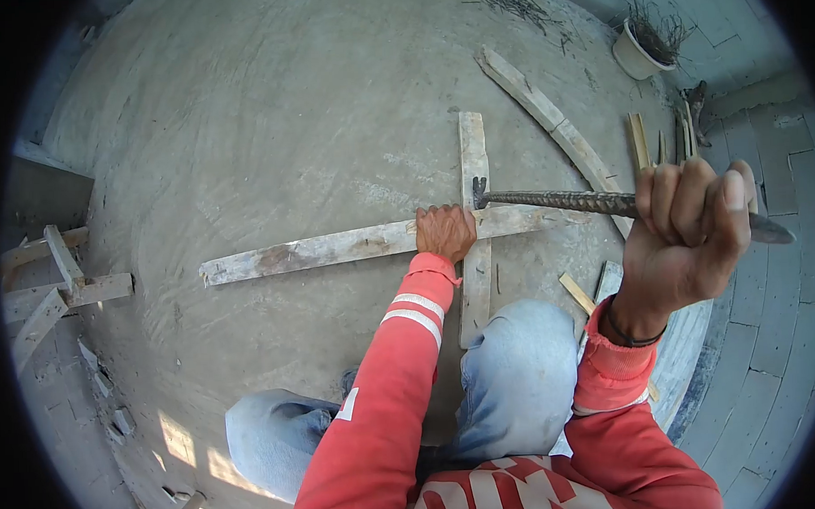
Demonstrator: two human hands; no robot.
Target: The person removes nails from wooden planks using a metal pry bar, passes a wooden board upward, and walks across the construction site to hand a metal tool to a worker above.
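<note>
Two crossed planks [335,247] lie on the floor [268,125], left of another plank [555,124] and a bucket [634,54].

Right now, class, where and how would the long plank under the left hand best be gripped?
Probably grip the long plank on its bare stretch left of the left hand, coming from above, thumb and fingers over opposite long edges: it is narrow and unobstructed there, whereas farther right the crossing plank and ribbed pry bar crowd it.
</note>
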